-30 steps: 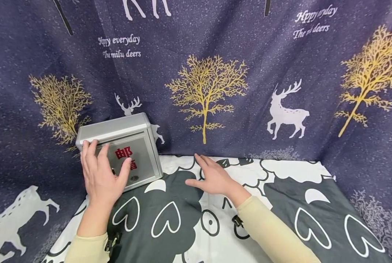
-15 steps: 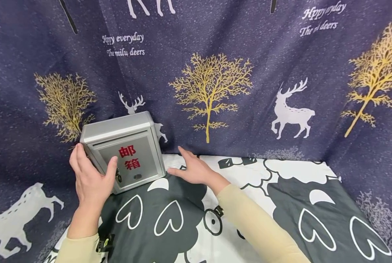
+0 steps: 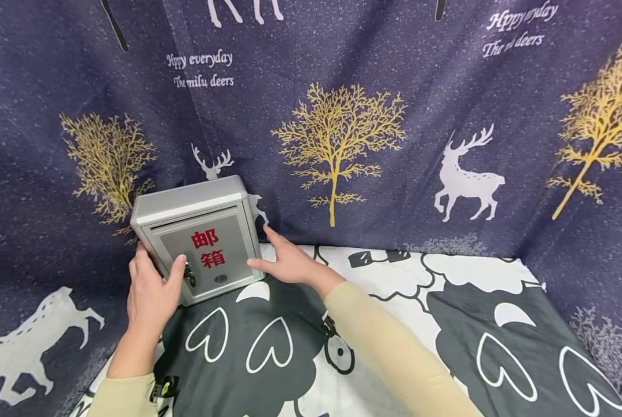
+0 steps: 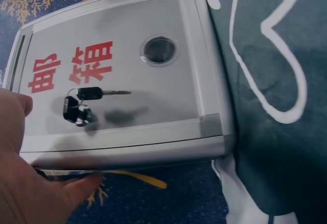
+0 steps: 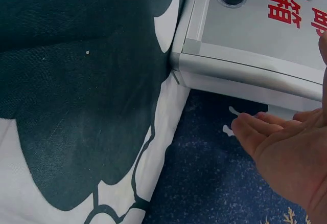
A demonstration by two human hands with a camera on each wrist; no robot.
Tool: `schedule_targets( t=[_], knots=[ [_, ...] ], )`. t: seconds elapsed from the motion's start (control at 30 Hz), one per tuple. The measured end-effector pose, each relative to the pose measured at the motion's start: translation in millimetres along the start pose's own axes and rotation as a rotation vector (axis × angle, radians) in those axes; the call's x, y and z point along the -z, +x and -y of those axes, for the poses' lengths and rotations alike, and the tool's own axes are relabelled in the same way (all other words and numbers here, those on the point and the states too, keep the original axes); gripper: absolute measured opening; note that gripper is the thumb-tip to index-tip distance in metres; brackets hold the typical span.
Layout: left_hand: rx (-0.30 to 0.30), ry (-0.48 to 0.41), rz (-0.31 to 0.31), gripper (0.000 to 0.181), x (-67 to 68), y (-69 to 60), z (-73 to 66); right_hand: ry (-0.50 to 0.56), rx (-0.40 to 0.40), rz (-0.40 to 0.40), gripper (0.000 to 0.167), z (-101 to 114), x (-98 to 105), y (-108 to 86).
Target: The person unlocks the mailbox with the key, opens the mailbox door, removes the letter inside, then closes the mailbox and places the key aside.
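Observation:
A silver metal mailbox with red Chinese characters stands at the left, against the back cloth. Two black-headed keys hang at its door lock, above a round dark window. At the mailbox's left side is my left hand, fingers along that side and thumb raised in front of the door edge; contact is not plain. My right hand is beside the right side, its fingers fairly straight, thumb towards the front. The right wrist view shows a gap between palm and box.
A dark blue cloth printed with deer and golden trees hangs behind and at both sides. Under the mailbox lies a black-and-white patterned cloth, which stretches off to the right.
My right hand has moved left to the mailbox's right side. My left hand has come down from in front of the door to its left side. The mailbox stays put on the cloth.

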State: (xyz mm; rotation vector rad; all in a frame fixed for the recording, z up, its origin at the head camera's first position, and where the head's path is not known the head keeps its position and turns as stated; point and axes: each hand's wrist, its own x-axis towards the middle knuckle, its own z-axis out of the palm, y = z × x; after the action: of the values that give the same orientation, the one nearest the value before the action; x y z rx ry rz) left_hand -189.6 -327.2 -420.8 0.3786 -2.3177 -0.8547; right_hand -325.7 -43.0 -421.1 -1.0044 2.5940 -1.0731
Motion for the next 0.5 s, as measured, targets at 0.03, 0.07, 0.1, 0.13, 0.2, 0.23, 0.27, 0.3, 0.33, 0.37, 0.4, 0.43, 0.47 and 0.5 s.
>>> schedule_targets(
  t=[0.03,0.07,0.1,0.13,0.2,0.23,0.27,0.3,0.33,0.37,0.4,0.43,0.47,0.5],
  knots=[
    [0.005,0.004,0.009,0.094,-0.2,-0.1,1.3,0.007,0.001,0.005,0.105,1,-1,1.4],
    [0.007,0.006,0.018,0.094,-0.4,-0.3,2.4,0.015,0.002,0.012,0.104,1,-2,3.1],
    [0.01,0.008,0.026,0.094,-0.7,-0.3,3.7,0.027,0.003,0.018,0.103,2,-2,4.2],
    [0.014,0.01,0.035,0.094,-1.3,-0.4,4.9,0.045,0.006,0.024,0.103,3,-3,5.4],
    [0.024,0.014,0.049,0.094,-1.7,-1.2,6.8,0.077,0.015,0.031,0.101,5,-4,7.9],
    [0.028,0.018,0.057,0.093,-2.1,-1.2,8.1,0.094,0.02,0.032,0.101,6,-5,9.3],
    [0.031,0.02,0.065,0.093,-2.5,-1.3,9.3,0.113,0.026,0.03,0.1,7,-5,10.8],
    [0.031,0.023,0.07,0.092,-2.7,-1.4,10.6,0.127,0.032,0.024,0.099,8,-6,12.1],
    [0.031,0.025,0.072,0.091,-3.1,-1.3,12.0,0.137,0.034,0.017,0.099,9,-7,13.7],
    [0.03,0.029,0.074,0.089,-3.4,-1.4,13.5,0.139,0.034,0.006,0.099,10,-8,15.2],
    [0.028,0.031,0.074,0.087,-3.8,-1.3,14.8,0.139,0.033,-0.006,0.098,11,-9,16.3],
    [0.026,0.036,0.075,0.085,-4.4,-0.7,16.8,0.138,0.031,-0.019,0.097,12,-10,17.6],
    [0.025,0.038,0.077,0.083,-4.5,-0.2,18.5,0.129,0.029,-0.031,0.096,13,-11,18.5],
    [0.024,0.042,0.079,0.08,-4.5,0.2,20.1,0.114,0.023,-0.043,0.095,13,-11,19.2]
  ],
)
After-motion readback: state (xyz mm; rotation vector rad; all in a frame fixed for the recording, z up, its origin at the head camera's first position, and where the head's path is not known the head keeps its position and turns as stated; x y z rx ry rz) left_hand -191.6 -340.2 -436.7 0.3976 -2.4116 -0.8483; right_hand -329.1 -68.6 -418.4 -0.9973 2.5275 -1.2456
